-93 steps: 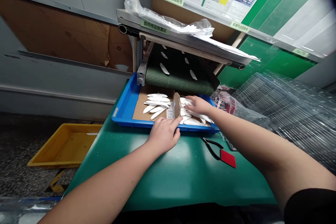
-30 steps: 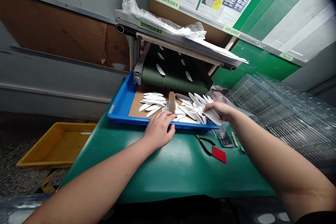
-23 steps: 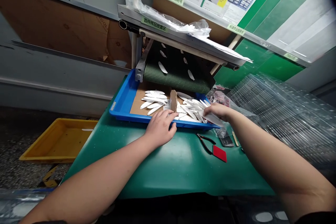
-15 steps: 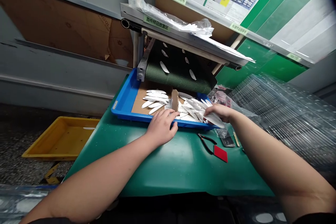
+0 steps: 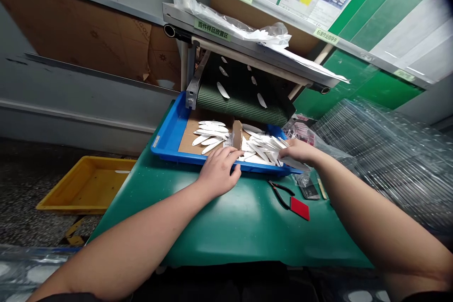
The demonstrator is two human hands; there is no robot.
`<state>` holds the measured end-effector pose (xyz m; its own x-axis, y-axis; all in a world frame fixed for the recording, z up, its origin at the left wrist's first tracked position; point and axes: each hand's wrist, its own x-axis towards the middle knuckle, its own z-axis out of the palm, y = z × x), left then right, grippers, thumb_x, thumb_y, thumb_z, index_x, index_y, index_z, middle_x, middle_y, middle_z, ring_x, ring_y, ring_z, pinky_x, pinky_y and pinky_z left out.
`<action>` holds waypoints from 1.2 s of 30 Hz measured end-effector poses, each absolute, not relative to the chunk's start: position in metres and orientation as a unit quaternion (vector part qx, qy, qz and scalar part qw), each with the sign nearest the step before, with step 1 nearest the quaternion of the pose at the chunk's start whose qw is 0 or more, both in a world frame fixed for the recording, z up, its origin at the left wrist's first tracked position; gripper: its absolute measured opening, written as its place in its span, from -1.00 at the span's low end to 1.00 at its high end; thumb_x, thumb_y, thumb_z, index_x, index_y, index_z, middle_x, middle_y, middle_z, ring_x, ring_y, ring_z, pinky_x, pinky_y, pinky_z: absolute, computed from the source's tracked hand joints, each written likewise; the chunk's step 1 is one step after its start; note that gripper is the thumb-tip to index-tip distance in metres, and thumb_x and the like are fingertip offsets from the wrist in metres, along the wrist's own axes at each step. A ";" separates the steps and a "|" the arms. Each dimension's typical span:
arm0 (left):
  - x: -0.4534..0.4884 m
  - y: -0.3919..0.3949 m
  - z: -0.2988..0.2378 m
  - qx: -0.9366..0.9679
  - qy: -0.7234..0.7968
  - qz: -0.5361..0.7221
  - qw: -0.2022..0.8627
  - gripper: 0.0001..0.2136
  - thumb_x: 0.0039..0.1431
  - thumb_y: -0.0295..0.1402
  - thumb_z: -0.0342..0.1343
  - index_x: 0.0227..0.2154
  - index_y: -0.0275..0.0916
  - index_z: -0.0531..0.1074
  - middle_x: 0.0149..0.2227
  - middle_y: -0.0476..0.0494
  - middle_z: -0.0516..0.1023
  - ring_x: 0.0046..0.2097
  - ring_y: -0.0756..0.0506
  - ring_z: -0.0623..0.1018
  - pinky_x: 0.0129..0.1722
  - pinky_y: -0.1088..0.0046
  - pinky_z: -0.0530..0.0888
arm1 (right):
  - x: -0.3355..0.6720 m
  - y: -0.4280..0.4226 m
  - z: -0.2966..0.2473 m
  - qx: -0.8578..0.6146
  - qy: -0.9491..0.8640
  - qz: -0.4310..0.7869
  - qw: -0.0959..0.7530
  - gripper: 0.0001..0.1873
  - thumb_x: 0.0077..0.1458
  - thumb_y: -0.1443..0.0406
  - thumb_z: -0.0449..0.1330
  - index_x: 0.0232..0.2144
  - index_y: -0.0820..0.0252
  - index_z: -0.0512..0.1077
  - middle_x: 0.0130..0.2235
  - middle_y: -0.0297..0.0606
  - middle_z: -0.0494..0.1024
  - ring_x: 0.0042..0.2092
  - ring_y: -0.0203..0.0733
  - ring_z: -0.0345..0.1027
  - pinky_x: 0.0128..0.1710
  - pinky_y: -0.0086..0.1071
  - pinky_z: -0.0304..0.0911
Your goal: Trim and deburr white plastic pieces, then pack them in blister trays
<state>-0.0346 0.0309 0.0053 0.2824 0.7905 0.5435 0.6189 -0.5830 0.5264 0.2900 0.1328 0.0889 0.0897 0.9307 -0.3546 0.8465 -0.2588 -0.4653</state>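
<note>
A blue tray [image 5: 166, 151] lined with cardboard holds many thin white oval pieces. One group of ovals [image 5: 212, 132] lies on the left, and a larger heap [image 5: 260, 146] on the right, with a cardboard divider [image 5: 237, 134] between them. My left hand [image 5: 221, 170] rests over the tray's front rim near the divider, fingers stretched out and holding nothing. At the tray's right end, my right hand [image 5: 299, 151] has its fingers closed on a white oval piece [image 5: 293, 163], which sticks out below them. Its fingertips are partly hidden by the heap.
A green conveyor belt [image 5: 244, 104] carrying several white ovals ends above the tray's back. On the green table [image 5: 226, 231] lie black-handled pliers [image 5: 281, 193], a red pad [image 5: 299, 208] and a dark flat object [image 5: 310, 191]. Stacked clear plastic trays [image 5: 382, 151] stand right; a yellow bin [image 5: 81, 188] sits left.
My right hand has turned slightly, and the white oval in it is now seen at a flatter angle. My left hand stays on the rim. The whole view has shifted a little.
</note>
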 end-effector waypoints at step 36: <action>-0.045 0.015 0.039 0.767 0.346 0.541 0.000 -0.60 0.34 -0.45 0.18 0.21 -0.19 0.45 0.38 -0.33 0.41 0.48 -0.37 0.27 0.45 -0.07 0.28 | 0.248 0.047 0.107 -0.480 -0.532 0.649 0.257 -0.60 0.02 0.17 0.49 -0.08 0.10 0.60 -0.18 -0.14 0.67 -0.35 -0.08 0.57 -0.51 -0.35 0.45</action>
<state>-0.0446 0.0151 0.0392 0.1760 0.5300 0.8296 0.5310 -0.7607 0.3734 0.2482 0.0472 0.1069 -0.4076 0.8439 -0.3489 0.1764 -0.3021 -0.9368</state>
